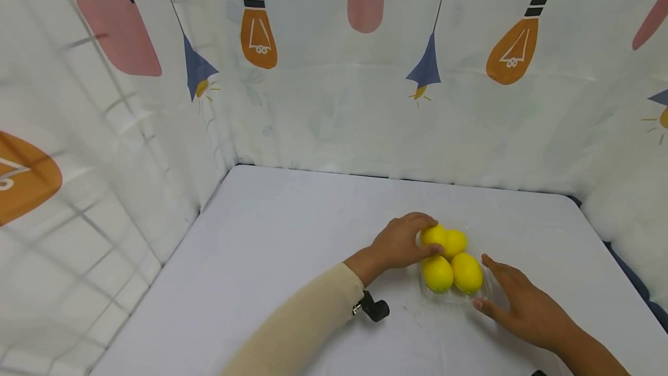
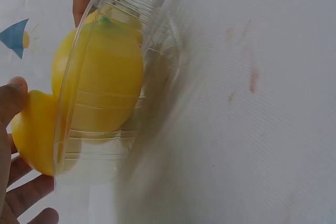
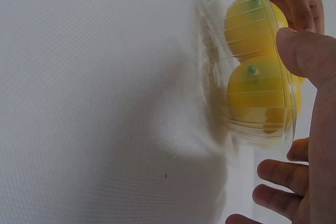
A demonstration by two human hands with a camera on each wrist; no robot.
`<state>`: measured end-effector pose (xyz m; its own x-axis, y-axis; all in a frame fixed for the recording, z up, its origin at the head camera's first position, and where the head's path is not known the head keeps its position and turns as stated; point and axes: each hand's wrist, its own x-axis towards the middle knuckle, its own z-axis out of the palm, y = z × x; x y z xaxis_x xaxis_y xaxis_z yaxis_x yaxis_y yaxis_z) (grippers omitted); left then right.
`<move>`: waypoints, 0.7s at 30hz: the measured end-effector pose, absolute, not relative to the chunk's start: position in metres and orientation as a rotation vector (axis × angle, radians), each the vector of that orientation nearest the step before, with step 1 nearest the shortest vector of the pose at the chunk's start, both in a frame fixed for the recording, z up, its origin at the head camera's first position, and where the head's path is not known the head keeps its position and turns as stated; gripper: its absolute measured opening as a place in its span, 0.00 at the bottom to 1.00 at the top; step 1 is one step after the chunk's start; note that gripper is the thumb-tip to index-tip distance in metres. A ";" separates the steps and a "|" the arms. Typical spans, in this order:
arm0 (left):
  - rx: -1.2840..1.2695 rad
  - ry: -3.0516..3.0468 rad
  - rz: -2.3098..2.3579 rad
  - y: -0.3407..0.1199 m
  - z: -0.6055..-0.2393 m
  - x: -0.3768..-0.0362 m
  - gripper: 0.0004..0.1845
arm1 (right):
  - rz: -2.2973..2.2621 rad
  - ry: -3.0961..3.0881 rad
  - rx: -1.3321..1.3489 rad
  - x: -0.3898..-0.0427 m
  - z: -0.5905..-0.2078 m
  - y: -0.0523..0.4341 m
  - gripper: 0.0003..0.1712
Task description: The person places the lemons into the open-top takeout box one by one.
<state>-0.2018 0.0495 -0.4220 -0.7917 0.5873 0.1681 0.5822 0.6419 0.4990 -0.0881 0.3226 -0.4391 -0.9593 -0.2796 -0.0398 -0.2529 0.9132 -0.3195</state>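
Observation:
A clear plastic tray (image 1: 453, 297) with ribbed sides stands on the white table, holding yellow lemons. My left hand (image 1: 400, 243) grips the back-left lemon (image 1: 432, 236) between thumb and fingers; in the left wrist view this lemon (image 2: 35, 129) sits above the tray's rim. Three others lie beside it: a back-right lemon (image 1: 456, 243), a front-left lemon (image 1: 438, 275) and a front-right lemon (image 1: 468, 274). At the tray's right side is my right hand (image 1: 527, 309), fingers spread and holding nothing. Its thumb (image 3: 302, 51) is near the rim; contact cannot be told.
A white cloth covers the table (image 1: 292, 237). Behind and to the left hang white curtains (image 1: 334, 109) printed with lamps and bulbs. A black clip-like piece (image 1: 374, 307) sits at the left wrist, beside the beige sleeve (image 1: 308, 324).

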 end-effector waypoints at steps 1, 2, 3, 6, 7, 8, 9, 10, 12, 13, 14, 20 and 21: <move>1.015 2.834 0.860 0.049 -0.422 -0.202 0.31 | -0.478 2.992 -0.417 -0.088 -0.439 0.322 0.55; 1.022 2.828 0.866 0.048 -0.422 -0.202 0.31 | -0.475 2.994 -0.417 -0.088 -0.439 0.322 0.55; 1.029 2.823 0.874 0.048 -0.422 -0.202 0.30 | -0.472 2.997 -0.417 -0.088 -0.439 0.322 0.55; 1.046 2.811 0.901 0.047 -0.423 -0.202 0.28 | -0.467 3.000 -0.414 -0.089 -0.440 0.321 0.55; 1.050 2.808 0.903 0.047 -0.423 -0.203 0.27 | -0.468 3.000 -0.415 -0.089 -0.440 0.321 0.55; 1.051 2.806 0.904 0.048 -0.423 -0.203 0.27 | -0.470 2.999 -0.414 -0.088 -0.440 0.321 0.55; 1.052 2.806 0.902 0.048 -0.423 -0.203 0.27 | -0.472 2.997 -0.413 -0.088 -0.440 0.321 0.55; 1.051 2.807 0.896 0.049 -0.423 -0.203 0.27 | -0.472 2.995 -0.411 -0.088 -0.439 0.321 0.55; 1.047 2.814 0.875 0.049 -0.423 -0.203 0.27 | -0.473 2.991 -0.410 -0.088 -0.439 0.321 0.55; 1.046 2.817 0.867 0.050 -0.422 -0.203 0.27 | -0.469 2.988 -0.407 -0.089 -0.439 0.321 0.55; 1.044 2.823 0.855 0.050 -0.422 -0.203 0.27 | -0.467 2.987 -0.407 -0.089 -0.439 0.321 0.55; 1.015 2.856 0.741 0.054 -0.423 -0.203 0.26 | -0.462 2.984 -0.402 -0.089 -0.439 0.321 0.56; 1.012 2.861 0.709 0.055 -0.424 -0.203 0.26 | -0.459 2.981 -0.398 -0.089 -0.439 0.321 0.57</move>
